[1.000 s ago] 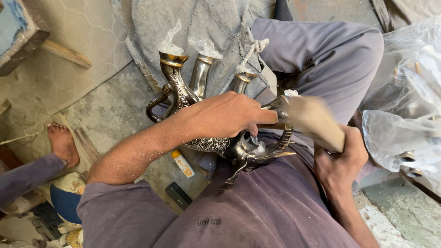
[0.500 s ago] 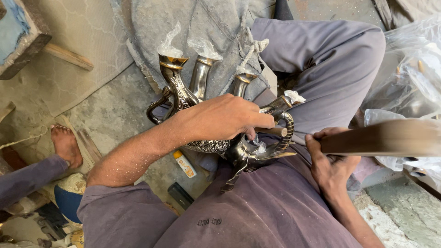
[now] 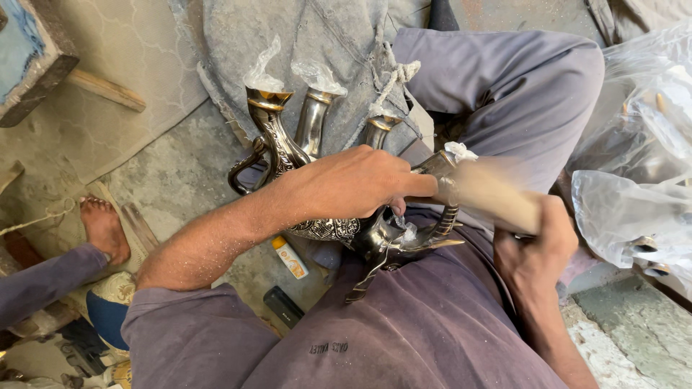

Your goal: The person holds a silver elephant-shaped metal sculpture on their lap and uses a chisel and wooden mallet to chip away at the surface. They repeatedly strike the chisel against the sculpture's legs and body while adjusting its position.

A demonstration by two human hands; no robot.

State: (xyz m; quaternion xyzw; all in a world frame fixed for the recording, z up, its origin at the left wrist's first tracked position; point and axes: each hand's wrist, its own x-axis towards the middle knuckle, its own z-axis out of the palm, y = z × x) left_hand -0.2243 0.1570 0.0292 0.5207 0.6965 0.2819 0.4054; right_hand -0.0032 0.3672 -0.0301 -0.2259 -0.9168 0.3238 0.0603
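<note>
Two bare hands worked over the person's lap, which was covered in purple-grey cloth. The left hand [image 3: 353, 184] lay over the top of an ornate silver-and-dark metal candelabrum with curved arms [image 3: 324, 209], its fingers curled down and pressed around the piece, holding it against the thigh. Three of the candelabrum's cups rose beyond the hand, two of them stuffed with crumpled clear plastic. The right hand [image 3: 537, 248] was closed in a fist around a pale wooden handle [image 3: 494, 194], which was blurred and reached leftward until its end met the candelabrum just beside the left knuckles. A dark curved arm with a pointed tip jutted out below the left hand, resting on the lap. Under the left forearm, on the rough concrete floor [image 3: 173, 173], lay a small white and orange tube [image 3: 290, 257] and a dark flat object [image 3: 282, 306]. A bare foot [image 3: 104, 227] of another person rested at the left edge. Clear plastic bags [image 3: 641, 144] were heaped at the right.
</note>
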